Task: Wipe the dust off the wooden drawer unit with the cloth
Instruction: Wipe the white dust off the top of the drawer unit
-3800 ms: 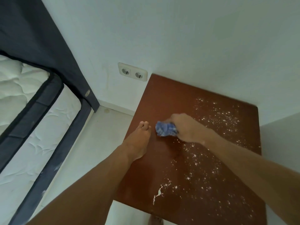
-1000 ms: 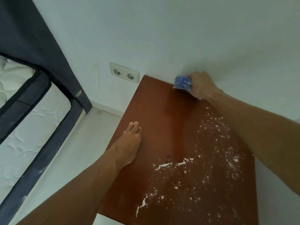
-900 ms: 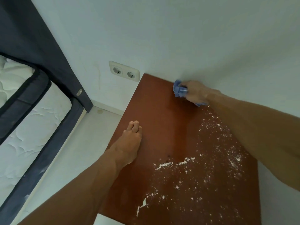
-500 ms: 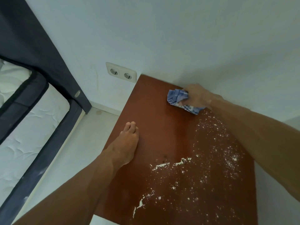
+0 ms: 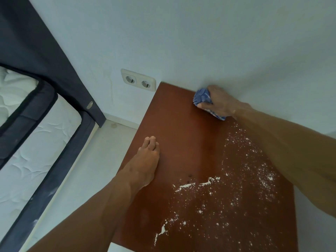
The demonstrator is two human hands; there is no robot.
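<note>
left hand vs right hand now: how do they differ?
The left hand lies flat, fingers straight, empty; the right hand is curled round the blue cloth. Left rests on clean wood by the left edge of the drawer unit; right is at its back edge by the wall. Both are on its top.

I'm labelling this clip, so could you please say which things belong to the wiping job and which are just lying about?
Job: cloth gripped by the right hand; wooden drawer unit; white dust; left hand resting flat on the unit.
Just there: wall socket; mattress; dark bed frame.
</note>
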